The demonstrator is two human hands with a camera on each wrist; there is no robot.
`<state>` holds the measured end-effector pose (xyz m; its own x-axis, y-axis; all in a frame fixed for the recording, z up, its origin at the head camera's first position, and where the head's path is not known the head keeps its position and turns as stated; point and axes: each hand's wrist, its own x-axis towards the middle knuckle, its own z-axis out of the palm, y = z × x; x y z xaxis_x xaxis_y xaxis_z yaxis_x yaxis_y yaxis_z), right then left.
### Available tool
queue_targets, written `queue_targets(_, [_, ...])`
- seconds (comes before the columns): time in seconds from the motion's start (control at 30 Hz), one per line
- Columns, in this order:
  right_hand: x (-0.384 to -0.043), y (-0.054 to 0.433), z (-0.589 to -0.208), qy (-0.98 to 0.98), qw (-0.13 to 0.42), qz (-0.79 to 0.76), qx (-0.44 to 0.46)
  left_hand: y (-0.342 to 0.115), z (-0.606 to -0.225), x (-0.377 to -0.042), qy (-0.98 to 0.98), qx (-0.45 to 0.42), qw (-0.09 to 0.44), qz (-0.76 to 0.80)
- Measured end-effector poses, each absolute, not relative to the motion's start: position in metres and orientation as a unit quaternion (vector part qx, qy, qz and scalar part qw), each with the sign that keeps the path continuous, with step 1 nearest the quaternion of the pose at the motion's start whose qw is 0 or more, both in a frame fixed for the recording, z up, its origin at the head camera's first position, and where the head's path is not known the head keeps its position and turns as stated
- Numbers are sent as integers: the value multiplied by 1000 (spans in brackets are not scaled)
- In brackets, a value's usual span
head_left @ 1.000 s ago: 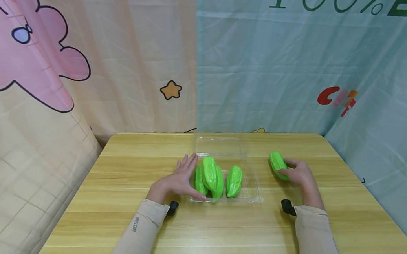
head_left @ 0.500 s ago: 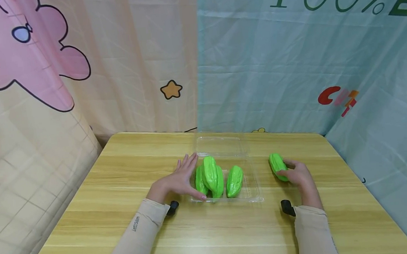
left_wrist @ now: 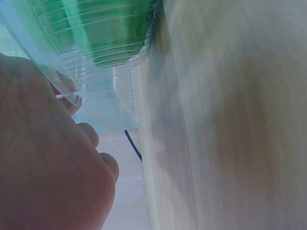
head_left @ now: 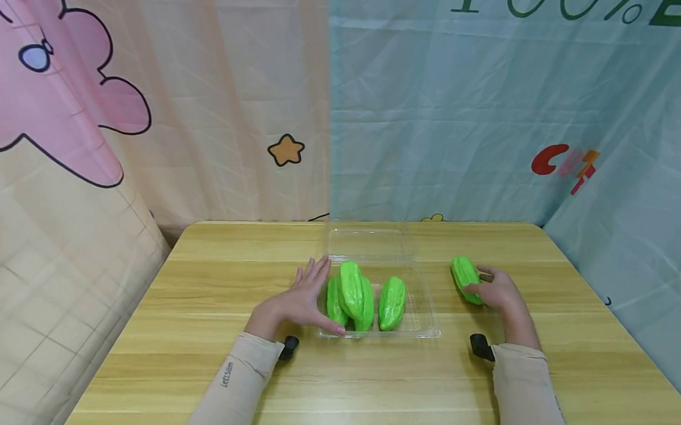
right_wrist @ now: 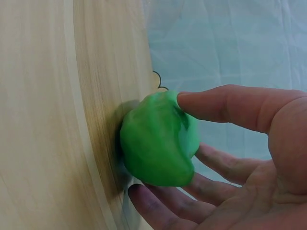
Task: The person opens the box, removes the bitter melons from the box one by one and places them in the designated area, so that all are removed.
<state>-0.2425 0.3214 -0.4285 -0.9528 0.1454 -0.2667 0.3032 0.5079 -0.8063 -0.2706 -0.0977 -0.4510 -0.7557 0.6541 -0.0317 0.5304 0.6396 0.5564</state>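
A clear plastic box with its lid folded back bears several ridged green fruits, shaped like star fruits, some of them piled at its left side. My left hand spreads along that side, thumb at the front edge and fingers toward the back. The left wrist view shows fingertips at the box rim. To the right of the box, my right hand holds another ridged green fruit close over the table. Its thumb presses one side, with the fingers curved round the other in the right wrist view.
The wooden table has its back edge close to the printed curtains. The transparent lid lies behind the box. A black wrist camera sits by the left wrist and another black camera by the right.
The fruit at the right hand has shifted very slightly toward the front of the table. The left hand and the box have stayed in place.
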Motion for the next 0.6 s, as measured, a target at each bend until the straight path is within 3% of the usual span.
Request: queue_targets(0.6, [-238,321,-419,858,72,-486,150,-98,-448,-269,898,327,124,267])
